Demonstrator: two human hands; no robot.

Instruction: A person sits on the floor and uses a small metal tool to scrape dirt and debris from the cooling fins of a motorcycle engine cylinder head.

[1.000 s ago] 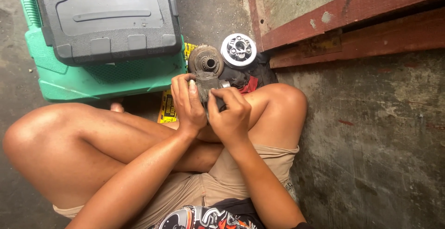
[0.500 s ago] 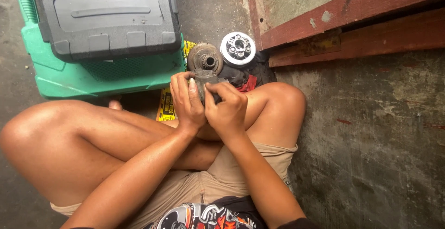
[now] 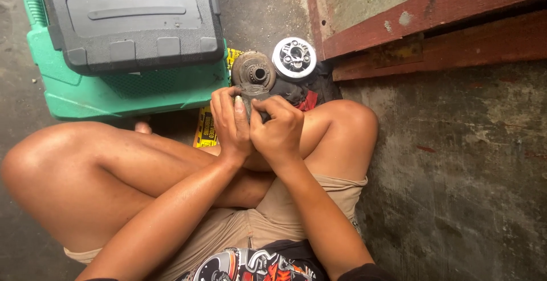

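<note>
I sit cross-legged on the floor and hold a dusty grey angle grinder head [image 3: 254, 79] over my knees. Its round guard and centre spindle face up. My left hand [image 3: 229, 122] wraps the grinder body from the left. Against the same body, just below the guard, my right hand [image 3: 278, 132] presses from the right with fingers curled. The rest of the tool is hidden under both hands.
A white round disc part [image 3: 294, 58] lies on a dark cloth with red [image 3: 302, 94] just beyond the grinder. A grey tool case [image 3: 134, 22] rests on a green case [image 3: 114, 93] at upper left. A red-brown wooden beam [image 3: 433, 22] runs along the upper right. A yellow printed packet [image 3: 204, 130] lies under my leg.
Both hands stay on the grinder; the fingers have shifted slightly around its body. The grinder has hardly moved.
</note>
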